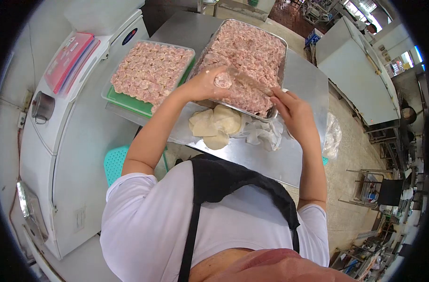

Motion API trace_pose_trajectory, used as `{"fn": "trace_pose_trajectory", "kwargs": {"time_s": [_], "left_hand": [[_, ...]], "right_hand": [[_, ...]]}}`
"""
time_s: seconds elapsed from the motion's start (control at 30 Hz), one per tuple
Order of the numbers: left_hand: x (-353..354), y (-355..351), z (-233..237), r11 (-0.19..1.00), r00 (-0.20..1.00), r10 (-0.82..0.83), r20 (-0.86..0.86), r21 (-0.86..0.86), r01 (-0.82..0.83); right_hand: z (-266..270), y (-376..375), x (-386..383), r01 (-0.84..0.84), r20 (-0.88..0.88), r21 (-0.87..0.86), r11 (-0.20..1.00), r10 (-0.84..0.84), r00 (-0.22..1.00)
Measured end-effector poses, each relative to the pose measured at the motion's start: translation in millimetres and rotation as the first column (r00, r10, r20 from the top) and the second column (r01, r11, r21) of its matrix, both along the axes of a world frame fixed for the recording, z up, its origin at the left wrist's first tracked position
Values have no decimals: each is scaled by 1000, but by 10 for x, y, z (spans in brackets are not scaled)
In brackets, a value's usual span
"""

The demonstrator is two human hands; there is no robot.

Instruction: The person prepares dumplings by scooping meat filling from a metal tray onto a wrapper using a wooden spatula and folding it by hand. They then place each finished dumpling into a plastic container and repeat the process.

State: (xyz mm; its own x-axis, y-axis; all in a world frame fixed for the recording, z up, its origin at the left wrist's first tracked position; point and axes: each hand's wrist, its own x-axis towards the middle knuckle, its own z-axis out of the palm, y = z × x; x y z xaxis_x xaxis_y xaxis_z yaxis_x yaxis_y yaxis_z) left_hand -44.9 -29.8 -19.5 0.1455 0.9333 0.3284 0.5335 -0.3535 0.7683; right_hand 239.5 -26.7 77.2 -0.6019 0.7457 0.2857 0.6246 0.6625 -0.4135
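Observation:
My left hand (202, 86) is curled around a round dumpling (222, 81) with meat filling showing on top. My right hand (293, 112) grips the end of a long flat spreading blade (252, 82), which reaches left toward the dumpling and is smeared with meat. Both hands are over the near part of a metal tray (286, 49) heaped with ground meat (249, 44). Just below them lies a loose stack of round pale dumpling wrappers (216, 126). To the left, a shallow plastic container (193, 66) holds rows of filled dumplings (151, 69).
Crumpled plastic (265, 134) lies beside the wrappers on the steel table (310, 87). A white freezer (90, 155) stands close on the left, with a metal pot (43, 105) and pink folders (69, 61) on top. Another white freezer (353, 70) is at the far right.

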Motion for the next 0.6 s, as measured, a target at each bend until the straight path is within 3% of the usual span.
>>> {"fn": "trace_pose_trajectory", "kwargs": {"time_s": [0.07, 0.13, 0.17, 0.27, 0.33, 0.4, 0.5, 0.57, 0.6], "left_hand": [[-17, -238, 457, 993, 997, -75, 1, 94, 74], [-135, -358, 570, 926, 983, 21, 182, -375, 49], [-240, -363, 454, 966, 975, 49, 215, -257, 8], [-697, -520, 316, 933, 965, 206, 163, -331, -143], [-1160, -721, 283, 935, 963, 222, 154, -315, -165], [-1708, -881, 148, 919, 948, 303, -102, -232, -319], [-2426, -1222, -29, 860, 884, 443, -148, -208, -466], [-2929, -1338, -327, 820, 724, 524, -448, 37, -571], [-3057, -1399, -377, 822, 726, 520, -450, 33, -569]], "right_hand": [[-3, -115, -136, -41, -90, -68, 997, 35, 995], [-132, -231, -389, -90, 6, -76, 993, 91, 996], [-188, -248, -510, -90, -31, -164, 982, 86, 996], [-239, -281, -739, -96, -81, -178, 979, 82, 993], [-288, -348, -842, -81, -79, -192, 978, 67, 995], [-390, -383, -884, -29, -194, -257, 966, -22, 981], [-553, -482, -881, 43, -240, -370, 928, -140, 961], [-622, -604, -897, 105, -289, -471, 876, -265, 920], [-676, -627, -868, 107, -287, -475, 873, -269, 919]]}}
